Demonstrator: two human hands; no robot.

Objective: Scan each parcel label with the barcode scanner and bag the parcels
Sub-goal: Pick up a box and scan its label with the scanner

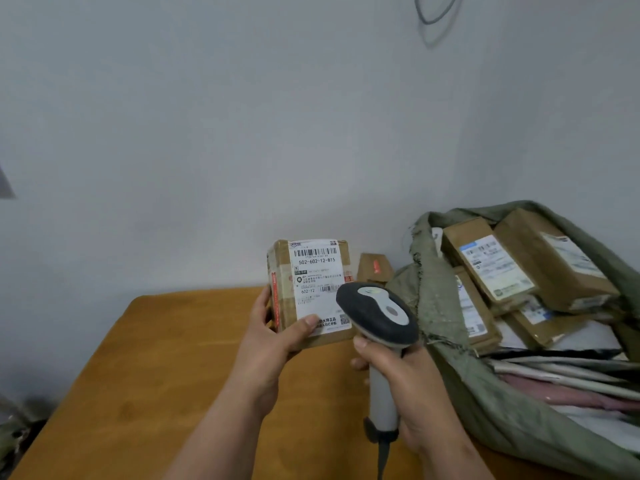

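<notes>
- Cardboard parcel (308, 289) is held upright above the far part of an orange-brown wooden table (166, 368), its white shipping label (318, 285) turned toward the camera; a barcode and the number 502-602-12-815 are printed near the label's top.
- Left hand (273, 337) is wrapped around the parcel's lower left corner: the thumb is pressed on the label's bottom edge and the fingers are curled behind the box's left side.
- Barcode scanner (377, 317), dark grey at the head with a pale grey handle, is gripped by the right hand (405, 386), whose fingers are closed fully round the handle; the thumb is laid just under the head.
- Scanner head is seen overlapping the parcel's lower right corner, just beside the label; whether they touch cannot be told. A dark cable is seen hanging from the handle's base.
- Green woven sack (467, 375) is lying open on the table's right side, with several brown labelled parcels (491, 268) and flat pale mailers stacked inside it.
- Small brown box (374, 268) is seen behind the held parcel, against a plain grey wall (207, 133).
</notes>
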